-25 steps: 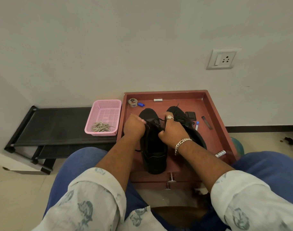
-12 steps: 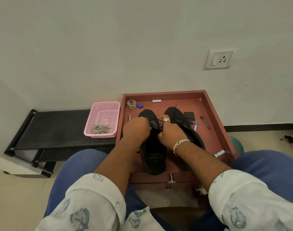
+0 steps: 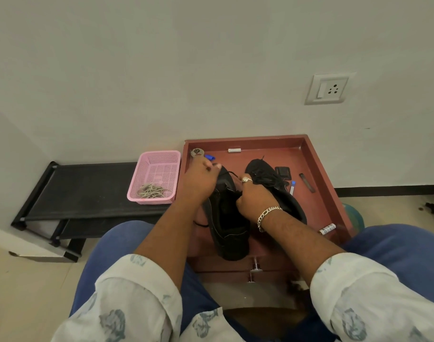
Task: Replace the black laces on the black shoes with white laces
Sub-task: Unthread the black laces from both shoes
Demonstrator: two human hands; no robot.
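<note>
Left hand point(image 3: 198, 180) has pulled the black lace point(image 3: 232, 173) farther out, both grips pinching it above the red tray point(image 3: 317, 169).

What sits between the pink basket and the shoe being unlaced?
In the head view, the left hand and the tray's left wall lie between the pink basket and the shoe.

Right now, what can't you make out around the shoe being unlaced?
- Head view: the near shoe's eyelets, hidden by both hands.
- How much black lace remains threaded: black on black.
- Right hand's fingertips, curled out of sight.
- Label on the white tube: too small.
</note>
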